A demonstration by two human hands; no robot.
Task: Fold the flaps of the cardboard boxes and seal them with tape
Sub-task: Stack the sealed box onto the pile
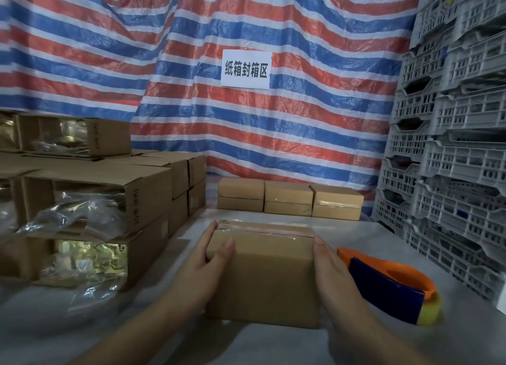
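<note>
Both hands formed the grip: left hand (212,251) and right hand (330,260) pressed flat, fingers straight, against opposite ends of a taped cardboard box (261,274) on the desk (383,342). It looked light and stiff; the end walls seemed the safest hold.

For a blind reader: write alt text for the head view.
Two hands, left hand and right hand, hold a taped cardboard box by its sides on a white table. A tape dispenser lies right of it; three sealed boxes sit behind.
</note>
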